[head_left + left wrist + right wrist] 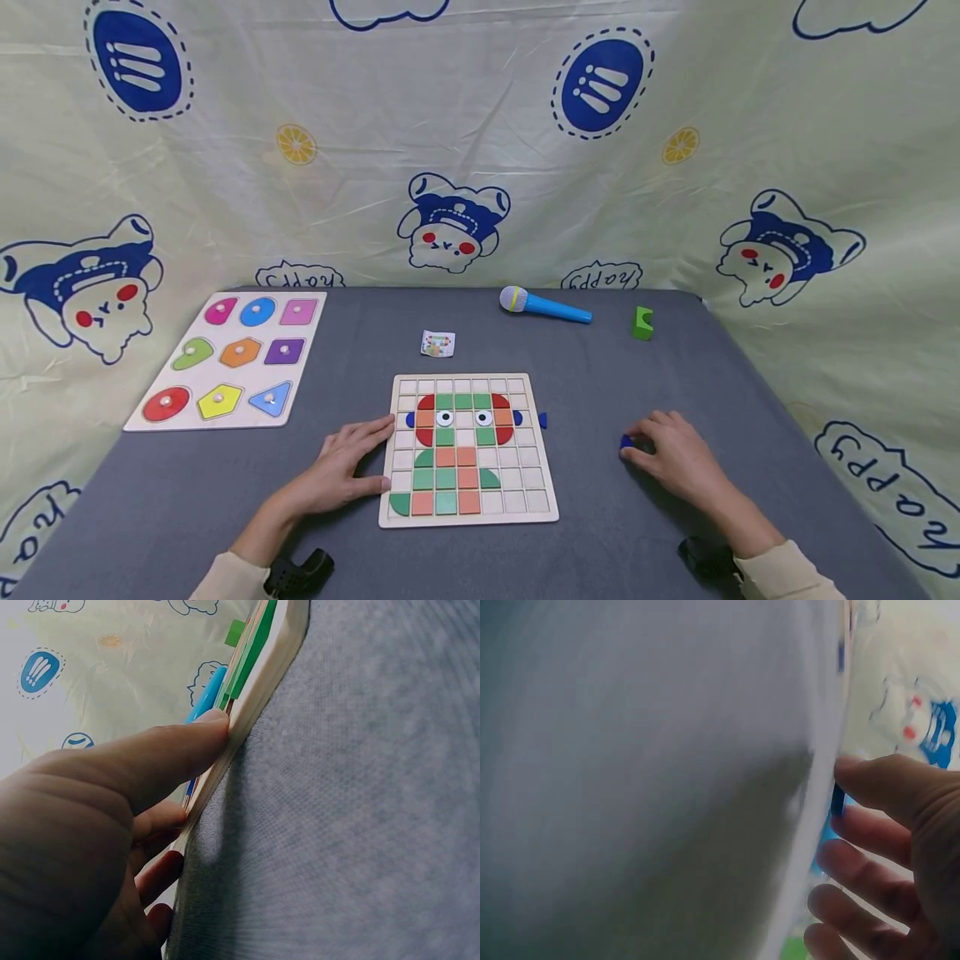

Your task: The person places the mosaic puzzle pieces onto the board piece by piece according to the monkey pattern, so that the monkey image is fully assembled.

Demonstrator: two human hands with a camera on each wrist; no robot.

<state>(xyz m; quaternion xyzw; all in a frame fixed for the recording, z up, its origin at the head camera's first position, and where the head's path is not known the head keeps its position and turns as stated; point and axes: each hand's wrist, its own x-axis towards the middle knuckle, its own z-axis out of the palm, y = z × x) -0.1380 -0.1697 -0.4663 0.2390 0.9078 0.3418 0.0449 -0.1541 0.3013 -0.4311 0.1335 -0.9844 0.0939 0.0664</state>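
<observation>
A white grid board (513, 503) lies on the table, with red, green, orange and blue flat pieces forming a pattern and two eye pieces (444, 418) near its top. My left hand (341, 467) rests against the board's left edge. Its thumb and fingertips touch the rim, and in the left wrist view the thumb (176, 754) lies along the edge. To the right of the board, my right hand (675, 458) pinches a small dark blue piece (626, 442) between thumb and fingers, low over the cloth. Another blue piece (543, 420) lies just beyond the board's right edge.
A knobbed shape puzzle (300, 300) lies at the back left. Behind the grid board is a small picture card (438, 343). Further back are a blue toy microphone (555, 309) and a green notched block (642, 323). Grey cloth (600, 367) covers the table.
</observation>
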